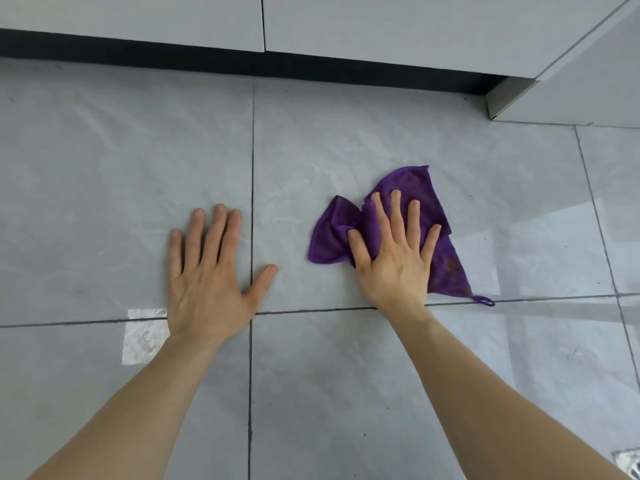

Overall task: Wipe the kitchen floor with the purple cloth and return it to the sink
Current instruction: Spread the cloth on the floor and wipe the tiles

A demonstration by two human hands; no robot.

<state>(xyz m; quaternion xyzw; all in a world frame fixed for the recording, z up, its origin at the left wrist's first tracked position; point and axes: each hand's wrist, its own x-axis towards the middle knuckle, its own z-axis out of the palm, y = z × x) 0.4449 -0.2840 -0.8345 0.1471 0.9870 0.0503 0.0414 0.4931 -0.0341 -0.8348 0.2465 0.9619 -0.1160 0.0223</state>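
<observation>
Right hand is flat on the purple cloth, fingers spread wide and pressing it to the floor rather than pinching it. The cloth lies bunched, and its small loop trails onto a grout line. Left hand is planted palm-down on bare tile just beside it, fingers apart, holding nothing, thumb tip at the grout line between them. Two hands, one cloth. Beyond them, two pale cabinet doors over a dark kickboard, well clear of the cloth. Bottom right corner, what may be a floor drain, cropped by the frame edge.
</observation>
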